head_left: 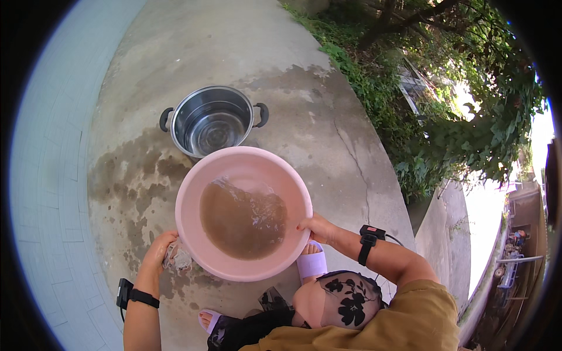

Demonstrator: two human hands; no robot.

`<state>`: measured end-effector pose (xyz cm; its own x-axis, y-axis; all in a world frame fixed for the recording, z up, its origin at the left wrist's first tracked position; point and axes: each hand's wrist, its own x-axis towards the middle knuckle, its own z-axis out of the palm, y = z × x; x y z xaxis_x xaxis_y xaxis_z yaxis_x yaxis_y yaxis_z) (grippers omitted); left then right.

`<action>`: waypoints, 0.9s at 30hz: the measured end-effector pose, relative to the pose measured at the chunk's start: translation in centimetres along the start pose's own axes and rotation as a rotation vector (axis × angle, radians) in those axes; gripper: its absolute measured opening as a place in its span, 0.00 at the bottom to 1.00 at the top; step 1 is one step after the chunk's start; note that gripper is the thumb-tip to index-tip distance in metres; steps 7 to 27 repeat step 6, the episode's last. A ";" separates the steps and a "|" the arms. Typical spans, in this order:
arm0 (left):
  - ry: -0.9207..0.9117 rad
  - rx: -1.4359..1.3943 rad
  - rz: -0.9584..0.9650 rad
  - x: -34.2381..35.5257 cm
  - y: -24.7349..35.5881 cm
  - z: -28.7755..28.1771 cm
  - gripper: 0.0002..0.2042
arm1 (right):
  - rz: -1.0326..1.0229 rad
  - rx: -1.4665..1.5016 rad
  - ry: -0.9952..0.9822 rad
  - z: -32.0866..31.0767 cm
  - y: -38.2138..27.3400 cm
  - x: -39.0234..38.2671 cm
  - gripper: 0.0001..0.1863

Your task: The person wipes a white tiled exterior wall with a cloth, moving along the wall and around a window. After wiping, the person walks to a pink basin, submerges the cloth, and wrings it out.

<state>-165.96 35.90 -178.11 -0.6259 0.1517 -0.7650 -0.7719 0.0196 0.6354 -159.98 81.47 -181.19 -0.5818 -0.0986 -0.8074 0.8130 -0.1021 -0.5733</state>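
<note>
A pink plastic basin [187, 202] with murky brown water [243, 222] in it is between my two hands, in front of my legs. The water's surface is rippled. My right hand [319, 227] is closed on the basin's right rim, with the thumb over the edge. At the lower left side my left hand [159, 247] grips the basin, its fingers partly hidden by the rim. A crumpled, greyish wet cloth [178, 258] shows right beside that hand; whether the hand also holds it, I cannot tell.
Just beyond the basin stands a steel pot [213, 123] with two black handles, its front partly covered by the basin. Wet patches mark the concrete ground [234, 47]. A pale tiled wall [50, 175] runs along the left, green plants [380, 99] along the right.
</note>
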 end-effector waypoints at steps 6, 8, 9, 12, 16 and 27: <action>-0.197 0.298 0.001 3.4 2.6 3.3 0.20 | -0.162 0.493 0.019 -10.4 1.5 -8.9 0.45; -0.197 0.298 0.001 3.4 2.6 3.3 0.20 | -0.162 0.493 0.019 -10.4 1.5 -8.9 0.45; -0.197 0.298 0.001 3.4 2.6 3.3 0.20 | -0.162 0.493 0.019 -10.4 1.5 -8.9 0.45; -0.197 0.298 0.001 3.4 2.6 3.3 0.20 | -0.162 0.493 0.019 -10.4 1.5 -8.9 0.45; -0.197 0.298 0.001 3.4 2.6 3.3 0.20 | -0.162 0.493 0.019 -10.4 1.5 -8.9 0.45; -0.197 0.298 0.001 3.4 2.6 3.3 0.20 | -0.162 0.493 0.019 -10.4 1.5 -8.9 0.45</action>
